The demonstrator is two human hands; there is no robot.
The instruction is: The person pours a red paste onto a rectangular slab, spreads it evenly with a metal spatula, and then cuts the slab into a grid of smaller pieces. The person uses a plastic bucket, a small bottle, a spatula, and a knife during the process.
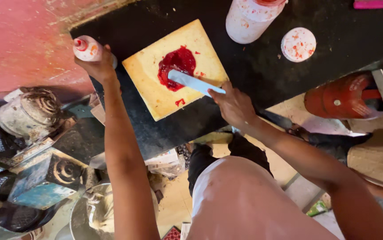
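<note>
Square pale yellow slab (173, 71) flat on black bench (289, 75), red paste blob (177, 67) at centre. Right hand (233, 104) fingers clenched on pale blue spatula (195, 83), blade in paste. Left hand (98, 66) gripping squeeze bottle (87, 48) at bench's left edge. Bare bench right of slab; white tub (249, 20) and lid (298, 44) far right.

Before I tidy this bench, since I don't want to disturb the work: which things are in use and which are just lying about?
In use:
- squeeze bottle in left hand
- flat blade in right hand
- red paste
- yellow square slab

Lying about:
- large spattered jar
- white lid
- red cylinder
</note>
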